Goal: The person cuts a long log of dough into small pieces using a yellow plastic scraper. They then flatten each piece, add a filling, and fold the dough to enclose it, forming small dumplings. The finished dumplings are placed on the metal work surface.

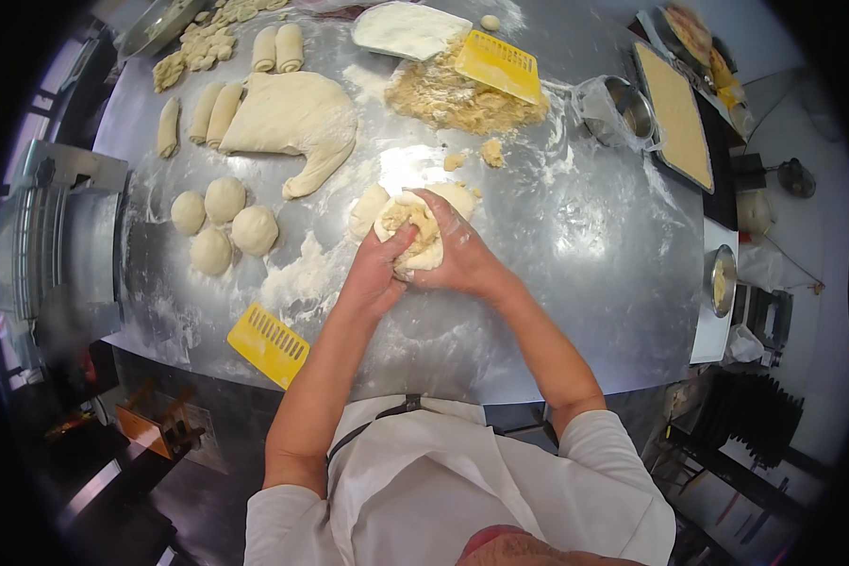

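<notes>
Over the middle of the floured steel table [538, 311], my two hands cup a round of dough [426, 253] with crumbly beige filling [423, 223] in its open centre. My left hand [377, 269] wraps the near left side, its thumb pressed into the filling. Around the right rim curl the fingers of my right hand [460, 253]. Just beyond lie two pale dough pieces, one at the left [367, 209] and another at the right [458, 196], both partly hidden. Small filling crumbs [491, 153] are scattered farther off.
A yellow slotted scraper [255, 344] lies near my left forearm; another scraper [509, 71] rests on a filling heap [429, 99]. Several dough balls [224, 200], a large dough slab [288, 113] and dough rolls [224, 115] sit left. A metal container [632, 113] and filled tray [674, 118] stand right.
</notes>
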The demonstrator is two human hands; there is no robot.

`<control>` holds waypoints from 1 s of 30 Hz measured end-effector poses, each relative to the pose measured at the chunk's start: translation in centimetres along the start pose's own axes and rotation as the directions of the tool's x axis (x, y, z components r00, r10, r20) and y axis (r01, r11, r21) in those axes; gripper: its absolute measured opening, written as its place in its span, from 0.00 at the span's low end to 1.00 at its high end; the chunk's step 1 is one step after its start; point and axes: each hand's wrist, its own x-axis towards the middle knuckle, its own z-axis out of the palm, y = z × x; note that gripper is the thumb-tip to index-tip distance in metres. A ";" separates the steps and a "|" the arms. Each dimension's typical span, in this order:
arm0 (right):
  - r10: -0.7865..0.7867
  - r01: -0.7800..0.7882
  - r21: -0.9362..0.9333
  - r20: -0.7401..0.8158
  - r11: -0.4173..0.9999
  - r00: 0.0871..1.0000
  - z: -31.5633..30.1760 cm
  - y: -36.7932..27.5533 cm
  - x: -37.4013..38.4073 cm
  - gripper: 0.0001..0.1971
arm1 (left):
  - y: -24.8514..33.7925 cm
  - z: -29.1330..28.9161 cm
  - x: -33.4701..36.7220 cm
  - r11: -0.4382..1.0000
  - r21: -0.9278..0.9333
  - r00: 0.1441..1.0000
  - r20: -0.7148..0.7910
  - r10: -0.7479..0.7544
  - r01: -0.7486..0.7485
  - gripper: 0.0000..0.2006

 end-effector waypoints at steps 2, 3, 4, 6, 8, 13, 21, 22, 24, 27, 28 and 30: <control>-0.097 0.098 0.010 -0.011 0.995 0.995 1.0 -0.9 0.1 0.46 | -0.5 0.1 -0.9 0.999 0.044 0.998 -0.054 0.025 -0.023 0.23; -0.135 0.135 -0.018 -0.028 0.991 0.990 1.6 -1.3 0.2 0.44 | -0.5 -0.1 -1.5 0.997 0.066 0.996 -0.083 0.036 -0.031 0.23; -0.174 0.172 -0.047 -0.042 0.984 0.984 2.3 -1.7 0.3 0.41 | -0.1 -0.4 -2.1 0.994 0.101 0.997 -0.073 -0.023 0.030 0.24; -0.106 0.107 0.013 -0.063 0.994 0.992 3.1 -3.3 -0.5 0.37 | 1.8 0.0 -4.0 0.977 0.154 0.988 -0.066 -0.141 0.150 0.24; 0.099 -0.082 0.198 -0.078 0.977 0.992 3.7 -6.3 -1.3 0.34 | 4.2 -1.1 -6.4 0.970 0.118 0.976 0.020 -0.216 0.212 0.25; 0.131 -0.141 0.476 0.053 0.868 0.990 7.3 -7.4 -2.3 0.36 | 3.6 -4.9 -10.1 0.939 -0.179 0.955 0.092 -0.282 0.295 0.24; 0.117 -0.121 0.009 0.187 0.993 0.975 9.5 -9.1 -3.0 0.45 | 1.8 -7.3 -11.2 0.982 -0.041 0.982 0.053 -0.184 0.186 0.24; 0.112 -0.113 -0.008 0.198 0.994 0.974 9.1 -9.1 -2.9 0.46 | 1.5 -7.4 -10.9 0.975 -0.079 0.978 0.049 -0.205 0.208 0.24; 0.084 -0.094 0.061 0.149 0.994 0.985 8.7 -8.7 -2.6 0.48 | 1.3 -8.0 -10.5 0.961 -0.150 0.972 0.025 -0.232 0.233 0.25; 0.009 -0.016 0.130 0.054 0.991 0.998 7.7 -8.2 -3.0 0.52 | 1.4 -8.1 -11.0 0.970 -0.202 0.989 0.087 -0.119 0.135 0.22; -0.046 0.044 0.038 0.067 0.998 0.997 7.7 -8.1 -3.1 0.53 | 2.0 -8.2 -11.4 0.947 0.316 0.989 0.149 0.005 -0.052 0.23; -0.029 0.029 -0.001 0.116 1.000 0.993 9.1 -8.1 -2.8 0.54 | 0.4 -9.1 -11.1 0.652 0.691 0.950 0.243 0.194 -0.310 0.26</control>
